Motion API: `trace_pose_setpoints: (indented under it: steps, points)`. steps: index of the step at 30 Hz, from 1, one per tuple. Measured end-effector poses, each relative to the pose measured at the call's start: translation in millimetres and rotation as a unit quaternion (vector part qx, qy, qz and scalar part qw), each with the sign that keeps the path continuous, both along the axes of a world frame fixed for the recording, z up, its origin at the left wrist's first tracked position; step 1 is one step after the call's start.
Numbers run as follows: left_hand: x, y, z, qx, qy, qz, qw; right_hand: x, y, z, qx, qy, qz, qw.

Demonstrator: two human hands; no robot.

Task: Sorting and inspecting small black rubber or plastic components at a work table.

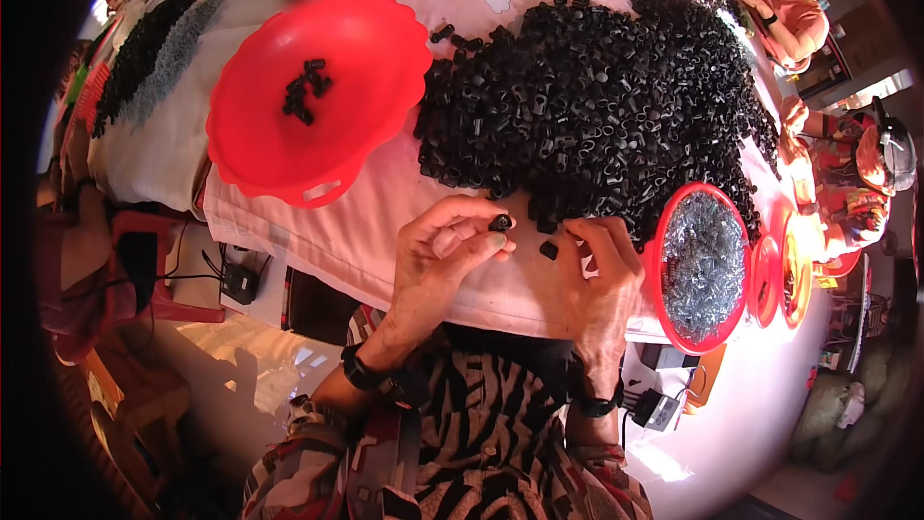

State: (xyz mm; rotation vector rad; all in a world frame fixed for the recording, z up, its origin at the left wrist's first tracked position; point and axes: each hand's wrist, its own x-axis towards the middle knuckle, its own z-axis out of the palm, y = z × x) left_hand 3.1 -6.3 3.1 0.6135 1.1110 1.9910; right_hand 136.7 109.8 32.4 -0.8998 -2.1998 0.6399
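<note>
Your hands are apart, facing each other low over the near edge of the bench (361,241), which is spread with pale pink cloth. Your left hand (433,255) pinches a small black tubular plastic piece (500,222) between thumb and fingertips, its end turned up toward you, likely so you can see into it. Your right hand (604,274) hangs just across from it with fingers curled; you cannot be sure from this view whether they hold anything. A loose black piece (549,249) lies on the cloth between your hands. The big heap of similar black plastic pieces (597,106) spreads just beyond your right hand, which probably keeps reaches short. To your right, the red oval-looking bowl (660,274) full of clear, glinting small parts (704,265) sits beside that hand, seemingly for easy picking. Ahead and to your left, the wide red scalloped plastic basin (279,48) holds only a small cluster of black pieces (306,91), apparently to keep them separate from the heap.
</note>
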Motion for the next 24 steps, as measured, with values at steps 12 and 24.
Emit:
trace_pose_setpoints:
  steps: [12,24]
  points:
    - [-1.2,1.0,1.3,0.013,-0.014,0.004,1.000,-24.8,-1.5,-9.8,0.111,-0.053,0.057,0.991]
    - [3.2,2.3,5.1,-0.003,-0.032,0.050,0.998,-27.6,-2.9,-8.8,0.097,-0.044,0.060,0.992]
